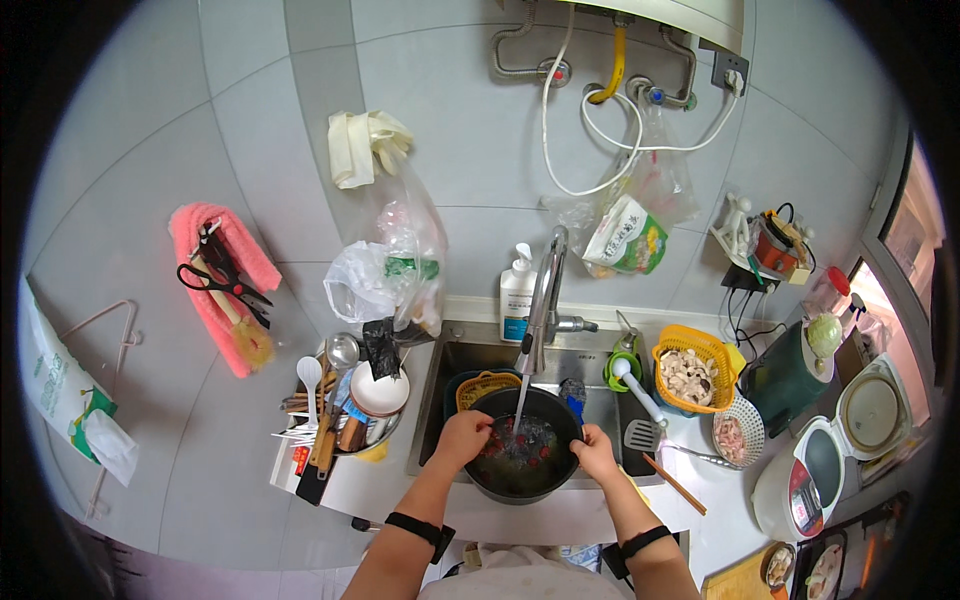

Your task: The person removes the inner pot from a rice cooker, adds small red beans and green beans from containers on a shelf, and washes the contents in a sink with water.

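A dark cooking pot (517, 491) stands at the front of the stainless steel sink (592, 364), partly over its front edge. Water runs into it from the faucet (534, 337), and small red pieces lie in the water. My left hand (463, 441) grips the pot's left rim, fingers bent over it. On the right side, my right hand (595, 453) holds the rim or a handle there; which one is hidden by the fingers. Behind the pot, a yellow basket (480, 386) sits in the left part of the sink.
Right of the sink are a slotted spatula (643, 435), chopsticks (675, 484), a yellow basket of sliced mushrooms (694, 337), a white colander of meat (750, 420) and an open rice cooker (780, 480). Utensils and a white bowl (380, 388) stand left. A soap bottle (517, 296) is behind the sink.
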A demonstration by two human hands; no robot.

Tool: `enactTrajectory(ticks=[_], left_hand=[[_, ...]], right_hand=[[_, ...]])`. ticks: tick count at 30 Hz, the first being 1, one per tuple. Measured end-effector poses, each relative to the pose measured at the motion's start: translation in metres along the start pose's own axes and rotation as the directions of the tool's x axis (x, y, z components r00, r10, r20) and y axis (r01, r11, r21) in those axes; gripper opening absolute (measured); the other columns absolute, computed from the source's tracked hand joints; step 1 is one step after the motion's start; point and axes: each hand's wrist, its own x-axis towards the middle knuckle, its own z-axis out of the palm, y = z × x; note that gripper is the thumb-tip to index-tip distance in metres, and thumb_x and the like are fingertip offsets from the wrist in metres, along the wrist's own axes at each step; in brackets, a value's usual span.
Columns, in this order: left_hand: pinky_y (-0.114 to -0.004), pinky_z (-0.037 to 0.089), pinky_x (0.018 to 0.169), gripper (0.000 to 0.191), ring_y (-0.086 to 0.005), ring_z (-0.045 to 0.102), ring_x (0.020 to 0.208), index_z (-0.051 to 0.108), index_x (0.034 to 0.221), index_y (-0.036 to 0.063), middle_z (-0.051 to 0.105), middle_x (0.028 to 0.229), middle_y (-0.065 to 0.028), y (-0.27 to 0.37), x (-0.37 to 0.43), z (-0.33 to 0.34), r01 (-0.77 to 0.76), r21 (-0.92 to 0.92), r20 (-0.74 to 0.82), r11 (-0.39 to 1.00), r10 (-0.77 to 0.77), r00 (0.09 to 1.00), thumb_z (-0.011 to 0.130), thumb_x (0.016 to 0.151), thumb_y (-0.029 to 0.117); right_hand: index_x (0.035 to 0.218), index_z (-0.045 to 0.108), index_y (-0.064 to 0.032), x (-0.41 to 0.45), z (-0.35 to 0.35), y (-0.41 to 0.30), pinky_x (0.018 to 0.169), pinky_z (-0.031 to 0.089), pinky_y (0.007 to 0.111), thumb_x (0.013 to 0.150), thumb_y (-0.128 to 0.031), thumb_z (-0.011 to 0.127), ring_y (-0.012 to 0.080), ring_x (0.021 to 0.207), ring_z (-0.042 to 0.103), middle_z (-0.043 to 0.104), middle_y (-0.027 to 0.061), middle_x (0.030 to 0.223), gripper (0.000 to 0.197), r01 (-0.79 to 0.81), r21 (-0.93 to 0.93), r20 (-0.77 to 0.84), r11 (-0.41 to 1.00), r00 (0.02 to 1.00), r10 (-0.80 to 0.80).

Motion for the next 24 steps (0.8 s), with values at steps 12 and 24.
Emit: enactTrajectory(ticks=[12,24], left_hand=[[-0.035,0.043,0.085,0.027,-0.0331,0.053,0.100,0.063,0.102,0.0098,0.054,0.108,-0.0183,0.026,0.000,0.030,-0.162,0.342,0.262,0.926,0.072,0.962,0.059,0.075,0.011],[-0.037,0.042,0.092,0.046,-0.0319,0.051,0.112,0.055,0.118,0.0059,0.052,0.122,-0.0181,0.037,0.003,0.019,-0.075,0.112,0.235,0.991,0.047,0.971,0.065,0.076,0.024]], right_hand=[[0.072,0.048,-0.0065,-0.001,0.000,0.000,0.043,0.035,0.025,0.071,-0.001,0.056,0.0093,0.046,0.042,0.045,-0.0013,0.058,0.010,0.007,-0.019,0.002,1.000,1.000,-0.007],[0.073,0.047,-0.0072,-0.001,0.002,-0.012,0.037,0.034,0.024,0.071,-0.001,0.054,0.0107,0.039,0.043,0.046,0.0007,0.053,0.009,-0.024,0.014,0.016,1.000,1.000,0.023]])
